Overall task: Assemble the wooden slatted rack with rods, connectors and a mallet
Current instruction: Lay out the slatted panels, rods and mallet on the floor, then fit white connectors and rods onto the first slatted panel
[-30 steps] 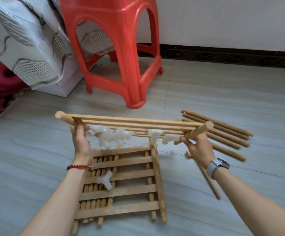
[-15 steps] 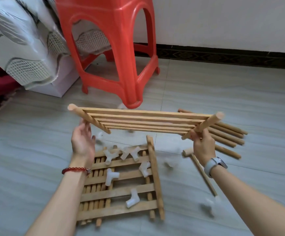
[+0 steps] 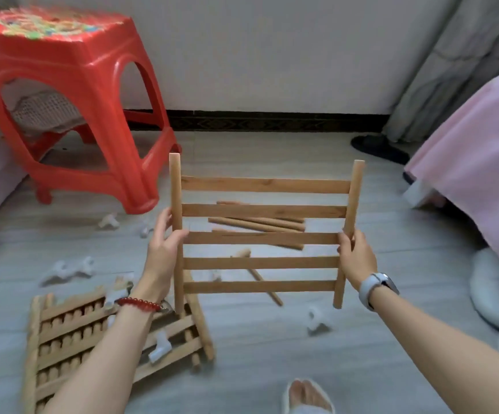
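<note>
While both hands grip it, the slatted panel (image 3: 264, 237) hangs upright above the floor (image 3: 272, 354): left hand (image 3: 164, 252) curled round the left rail, right hand (image 3: 357, 258) round the right rail. It looks light and stiff; the side rails seem the sound hold, not the thin slats. Loose rods (image 3: 260, 224), scattered white connectors (image 3: 316, 319) and a second panel (image 3: 116, 339) clutter the floor beneath. A red stool (image 3: 72, 94) stands near left.
</note>
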### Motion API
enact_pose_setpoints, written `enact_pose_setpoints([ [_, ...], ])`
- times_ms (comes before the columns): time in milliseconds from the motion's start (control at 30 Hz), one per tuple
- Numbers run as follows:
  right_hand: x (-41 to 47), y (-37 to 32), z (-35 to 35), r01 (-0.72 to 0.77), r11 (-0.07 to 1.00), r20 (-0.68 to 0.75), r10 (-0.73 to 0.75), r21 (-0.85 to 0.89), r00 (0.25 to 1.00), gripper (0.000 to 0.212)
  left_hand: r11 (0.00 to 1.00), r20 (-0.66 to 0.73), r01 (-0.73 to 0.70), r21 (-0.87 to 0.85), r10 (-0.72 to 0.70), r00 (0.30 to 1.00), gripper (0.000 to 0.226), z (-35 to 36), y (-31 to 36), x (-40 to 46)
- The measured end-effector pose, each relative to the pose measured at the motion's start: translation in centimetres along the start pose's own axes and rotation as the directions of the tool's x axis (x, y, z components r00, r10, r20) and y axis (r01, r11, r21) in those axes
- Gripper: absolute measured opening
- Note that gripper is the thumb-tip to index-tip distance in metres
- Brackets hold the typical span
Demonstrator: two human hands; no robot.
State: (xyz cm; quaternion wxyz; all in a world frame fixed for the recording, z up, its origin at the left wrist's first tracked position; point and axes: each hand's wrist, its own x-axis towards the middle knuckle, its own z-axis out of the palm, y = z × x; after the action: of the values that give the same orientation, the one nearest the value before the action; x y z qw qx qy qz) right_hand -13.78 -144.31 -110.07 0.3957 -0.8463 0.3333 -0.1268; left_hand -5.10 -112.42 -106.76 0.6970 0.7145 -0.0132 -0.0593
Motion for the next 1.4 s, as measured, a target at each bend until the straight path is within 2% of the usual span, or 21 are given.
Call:
enact_pose_setpoints([
  [100,-3.6,1.8,-5.4,-0.072,0.995,-0.053,0.076,0.073,0.996,0.022,0.997,0.075,0.050,0.053,-0.054,0.996,0.051,2.7,1.0,-4.0],
  [233,-6.2,2.6,-10.9,-0.161,0.987,-0.006,0.161,0.003,0.987,0.037,0.991,0.143,0.039,0.127,-0.058,0.988,0.064,5.0,3.7,-8.2],
  [333,-7.8,3.0,-14.5,-0.208,0.978,0.032,0.207,0.014,0.978,0.034,0.980,0.178,0.008,0.201,-0.044,0.983,0.067,5.4,6.6,-11.3],
  [500,-7.2,2.8,-16.9,-0.163,0.986,0.087,0.161,0.023,0.983,0.030,0.932,0.200,0.055,0.359,-0.134,0.971,0.052,6.4,9.0,-11.3],
  [633,-8.6,9.0,-14.8,-0.214,0.974,0.212,0.226,-0.079,0.951,0.026,0.876,0.149,0.251,0.412,-0.336,0.930,0.055,7.7,3.1,-11.8],
  [800,-10.5,19.0,-10.8,-0.347,0.890,0.305,0.432,-0.295,0.849,0.023,0.721,0.151,0.459,0.520,-0.606,0.781,0.050,9.1,-7.6,-13.6],
  [900,-10.6,23.2,-9.3,-0.376,0.852,0.325,0.495,-0.363,0.806,0.019,0.657,0.162,0.513,0.552,-0.688,0.707,0.050,10.3,-13.0,-14.2],
  [1000,-10.3,25.9,-8.3,-0.361,0.815,0.348,0.535,-0.453,0.770,0.025,0.596,0.176,0.431,0.677,-0.700,0.692,0.037,11.1,-17.0,-14.4],
  [1133,-10.3,27.6,-7.1,-0.327,0.738,0.316,0.584,-0.590,0.748,0.026,0.502,0.160,0.259,0.825,-0.648,0.745,0.026,11.4,-20.2,-14.5],
  [1200,-9.9,27.2,-6.7,-0.259,0.705,0.290,0.558,-0.660,0.778,0.028,0.470,0.143,0.212,0.857,-0.612,0.778,0.025,11.7,-20.8,-14.5],
  [1300,-8.6,25.2,-5.6,-0.203,0.671,0.189,0.463,-0.713,0.866,0.042,0.409,0.141,0.110,0.906,-0.536,0.832,0.029,12.2,-20.9,-14.3],
  [1367,-7.2,23.0,-4.3,-0.120,0.710,0.172,0.325,-0.694,0.930,0.048,0.381,0.161,0.056,0.923,-0.512,0.844,0.039,12.3,-21.0,-13.8],
  [1400,-6.4,22.0,-3.4,-0.028,0.742,0.229,0.243,-0.669,0.943,0.048,0.385,0.165,0.053,0.921,-0.511,0.844,0.045,12.3,-21.1,-13.4],
])
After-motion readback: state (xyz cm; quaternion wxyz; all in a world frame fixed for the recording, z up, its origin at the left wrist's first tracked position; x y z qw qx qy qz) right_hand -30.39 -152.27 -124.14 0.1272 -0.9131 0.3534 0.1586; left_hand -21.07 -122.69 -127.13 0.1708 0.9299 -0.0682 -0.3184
